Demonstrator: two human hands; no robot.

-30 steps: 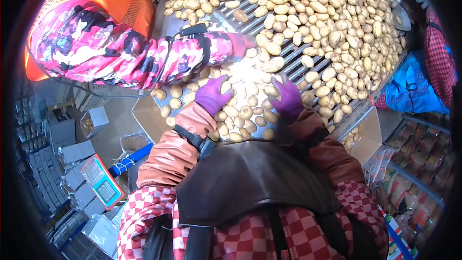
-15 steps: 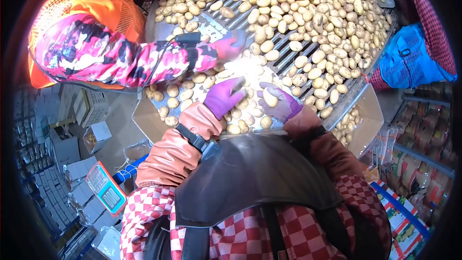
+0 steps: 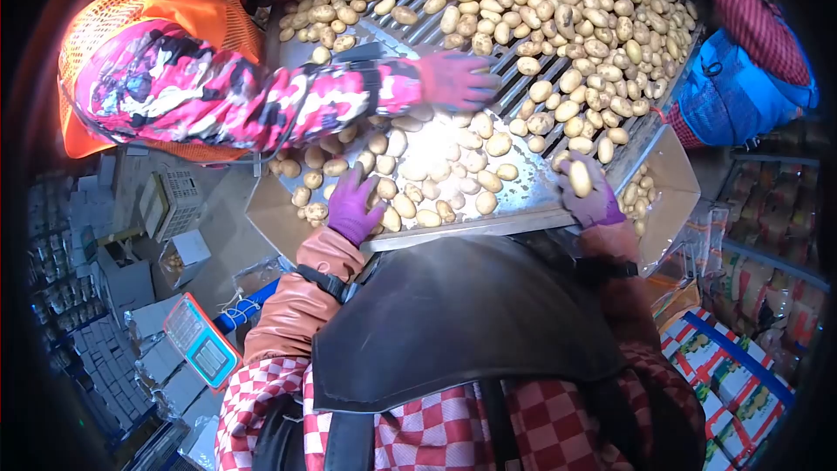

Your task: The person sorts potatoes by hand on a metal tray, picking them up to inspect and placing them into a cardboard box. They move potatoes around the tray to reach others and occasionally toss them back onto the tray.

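Note:
In a purple glove, my left hand [image 3: 353, 207] rests with fingers spread at the left part of the metal table [image 3: 521, 194], beside several loose potatoes [image 3: 403, 205]. My gloved right hand [image 3: 595, 201] is near the table's right edge, closed around a yellowish potato [image 3: 580, 180]. More potatoes lie together between my hands, where bright glare washes out some of them. Beyond them, a large heap of potatoes [image 3: 575, 22] covers much of the slatted metal grate [image 3: 516, 87].
A co-worker's gloved hand [image 3: 458, 80] reaches in from the left over the grate. Another person's blue sleeve [image 3: 741, 83] is at the right. Cardboard boxes stand left [image 3: 272, 214] and right [image 3: 676, 196], the right one with potatoes behind my hand. A scale [image 3: 202, 340] is lower left.
My right hand has moved right with the potato to the table's edge. My left hand has shifted left and nearer to me. The co-worker's hand has moved right over the grate.

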